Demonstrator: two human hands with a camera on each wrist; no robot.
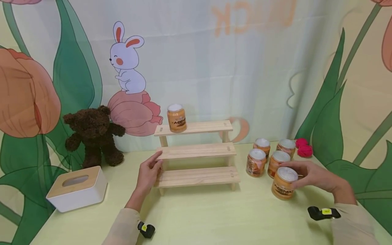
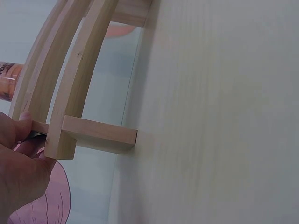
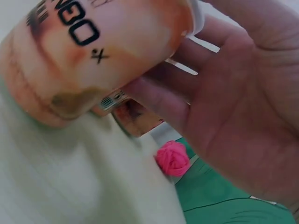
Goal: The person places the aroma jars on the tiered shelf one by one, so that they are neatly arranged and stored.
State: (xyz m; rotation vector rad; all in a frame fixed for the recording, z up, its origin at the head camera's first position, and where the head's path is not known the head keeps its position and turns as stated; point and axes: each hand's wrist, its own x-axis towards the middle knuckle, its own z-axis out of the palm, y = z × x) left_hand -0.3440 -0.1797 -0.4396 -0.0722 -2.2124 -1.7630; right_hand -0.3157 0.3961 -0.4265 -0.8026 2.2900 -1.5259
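My right hand point(image 1: 316, 177) grips an orange-labelled jar point(image 1: 283, 187) with a clear lid, thumb on its near side and fingers behind it. In the right wrist view the jar point(image 3: 88, 51) tilts close to the tabletop. The left hand point(image 1: 148, 173) holds the left end of a three-step wooden display stand point(image 1: 196, 151), between its middle and lower steps. Seen from the left wrist, thumb and fingers wrap the stand's side piece point(image 2: 39, 127). One similar jar point(image 1: 176, 119) stands upright on the top step, toward the left.
Several more jars point(image 1: 256, 163) cluster on the table right of the stand. Behind them lie pink yarn balls point(image 1: 304, 149) by the curtain. A brown teddy bear point(image 1: 92, 136) and a white tissue box point(image 1: 78, 195) with a wooden top are at the left.
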